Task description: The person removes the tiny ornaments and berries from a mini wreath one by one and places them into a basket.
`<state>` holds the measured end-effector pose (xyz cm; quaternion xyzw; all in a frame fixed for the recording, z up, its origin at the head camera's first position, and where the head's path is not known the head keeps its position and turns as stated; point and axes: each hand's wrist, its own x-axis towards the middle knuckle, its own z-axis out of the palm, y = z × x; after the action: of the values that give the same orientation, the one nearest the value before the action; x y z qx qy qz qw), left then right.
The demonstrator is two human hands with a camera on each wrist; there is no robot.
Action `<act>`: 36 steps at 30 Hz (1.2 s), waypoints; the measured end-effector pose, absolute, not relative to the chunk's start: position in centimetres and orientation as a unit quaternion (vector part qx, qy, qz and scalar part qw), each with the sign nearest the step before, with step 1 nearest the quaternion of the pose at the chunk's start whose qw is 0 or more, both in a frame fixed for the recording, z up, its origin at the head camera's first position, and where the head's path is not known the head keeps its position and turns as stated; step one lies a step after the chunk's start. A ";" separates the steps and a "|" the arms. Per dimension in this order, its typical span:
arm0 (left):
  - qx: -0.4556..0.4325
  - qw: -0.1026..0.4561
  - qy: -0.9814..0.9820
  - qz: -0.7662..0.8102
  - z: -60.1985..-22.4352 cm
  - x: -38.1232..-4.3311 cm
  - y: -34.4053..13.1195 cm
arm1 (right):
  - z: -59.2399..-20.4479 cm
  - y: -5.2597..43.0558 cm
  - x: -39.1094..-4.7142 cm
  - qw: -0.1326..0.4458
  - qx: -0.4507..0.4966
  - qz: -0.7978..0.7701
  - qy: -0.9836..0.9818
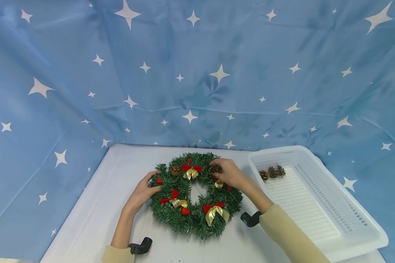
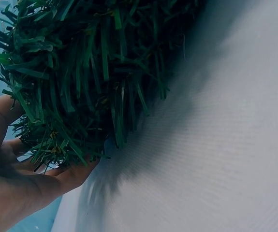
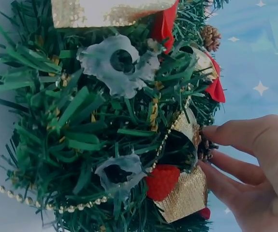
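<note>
A green tinsel wreath (image 1: 174, 223) lies on the white table, trimmed with red and gold bows (image 1: 214, 212), red berries (image 1: 185, 211) and a brown pine cone (image 1: 175, 170) at its upper left. My left hand (image 1: 143, 193) grips the wreath's left edge, thumb above and fingers around the outer side; the left wrist view shows the fingers (image 2: 76, 176) under the bristles. At the upper right, my right hand (image 1: 230, 173) pinches another pine cone (image 1: 213, 169) against the wreath. The right wrist view shows a gold bead string (image 3: 163, 145) and clear glue-like rings (image 3: 119, 65) among the bristles.
To the right stands a white plastic basket (image 1: 358, 233) with several pine cones (image 1: 272, 171) at its far left corner. A blue star-patterned cloth (image 1: 191, 91) hangs behind the white table (image 1: 85, 226). Black wrist cameras (image 1: 141, 246) sit on both forearms.
</note>
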<state>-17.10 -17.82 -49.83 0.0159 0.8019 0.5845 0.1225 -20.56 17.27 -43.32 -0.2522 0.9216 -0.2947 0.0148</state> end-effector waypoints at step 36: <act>0.013 0.118 0.799 0.589 -50.3 -17.2 -17.7 | -43.3 17.0 -20.3 -0.047 -0.273 -0.236 0.932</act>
<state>-17.21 -17.75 -50.29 0.0129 0.7993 0.5890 0.1184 -20.29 17.00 -43.29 -0.2726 0.9316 -0.2358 -0.0466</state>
